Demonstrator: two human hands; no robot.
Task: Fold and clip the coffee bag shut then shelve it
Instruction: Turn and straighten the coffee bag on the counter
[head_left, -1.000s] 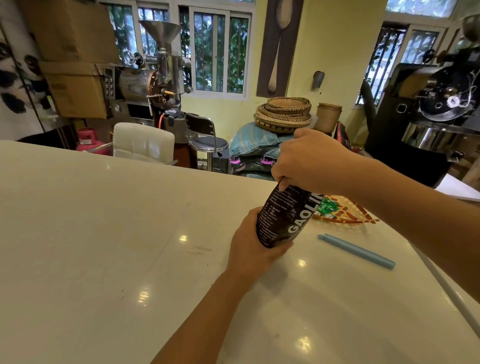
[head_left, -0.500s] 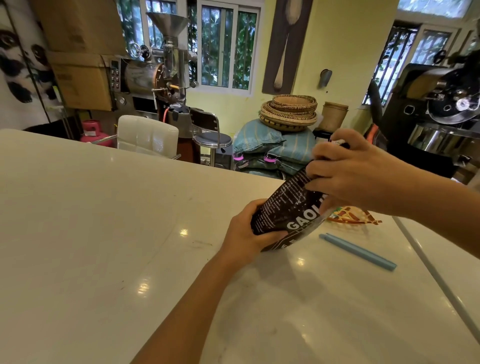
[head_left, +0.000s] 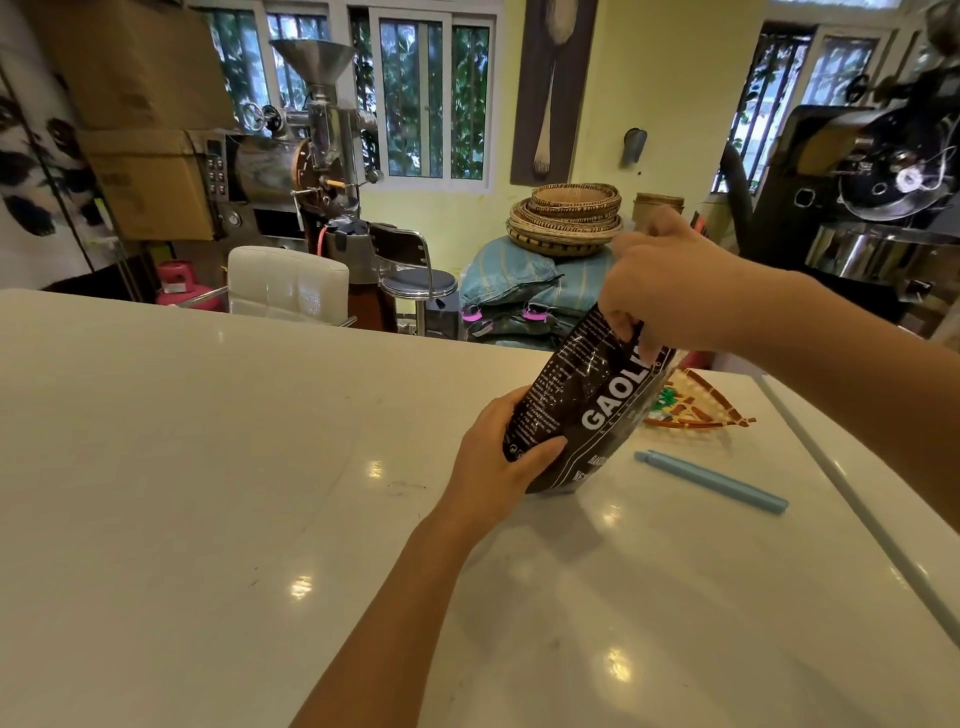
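On the white desk (head_left: 260, 493), two hands hold a black coffee bag (head_left: 582, 410) tipped over.
Left hand (head_left: 498, 462) wraps the bag's bottom to keep it from sliding; right hand (head_left: 670, 286) squeezes the top, likely to fold it. Blue clip (head_left: 711, 482) lies just beside, easy to grab. No shelf shows.

coffee bag (head_left: 582, 410) top hidden under right hand (head_left: 670, 286), lettering partly covered
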